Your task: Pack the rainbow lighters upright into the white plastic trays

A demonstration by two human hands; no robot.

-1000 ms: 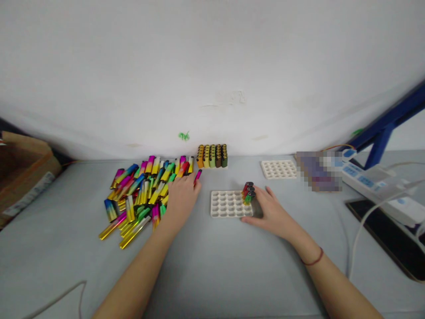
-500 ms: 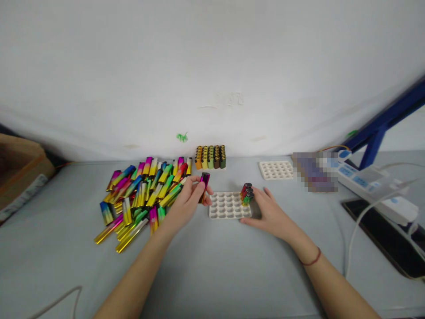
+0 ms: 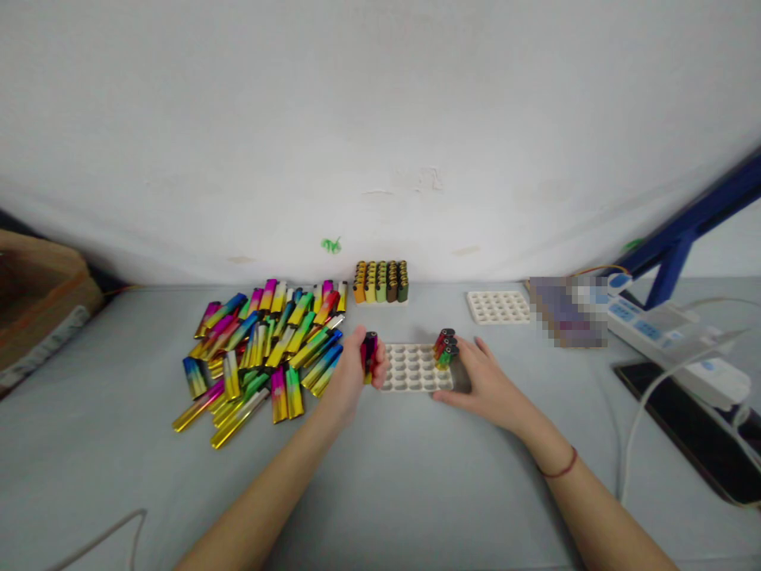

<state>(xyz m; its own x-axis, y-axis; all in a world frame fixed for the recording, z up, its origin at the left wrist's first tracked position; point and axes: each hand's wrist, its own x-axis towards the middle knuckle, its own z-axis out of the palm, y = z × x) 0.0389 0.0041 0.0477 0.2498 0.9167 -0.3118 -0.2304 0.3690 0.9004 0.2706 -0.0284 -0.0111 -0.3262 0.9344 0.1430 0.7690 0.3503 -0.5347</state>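
Note:
My left hand (image 3: 350, 377) is closed around a shiny dark purple lighter (image 3: 369, 358), held upright at the left end of a white tray (image 3: 410, 388) with rows of round-cornered slots. Its fingers partly cover the lighter. My right hand (image 3: 481, 377) grips the tray's right end, thumb at the front corner and fingers along the back. Right beside those fingers, a few red and green metallic lighters (image 3: 445, 349) with dark tops stand in the tray's right column. A large loose pile of gold, blue, green and magenta metallic lighters (image 3: 261, 341) lies left of my left hand.
Behind the tray stands a block of upright orange, yellow, green and brown lighters (image 3: 381, 283). A second white tray (image 3: 498, 308) sits back right. Farther right are a power strip (image 3: 671, 337) with white cables and a black phone (image 3: 683, 432). A cardboard box (image 3: 41, 305) stands far left.
My left hand has moved slightly down and turned, bringing its lighter nearer the tray's left end. The right hand stays at the tray. The whole view has shifted slightly.

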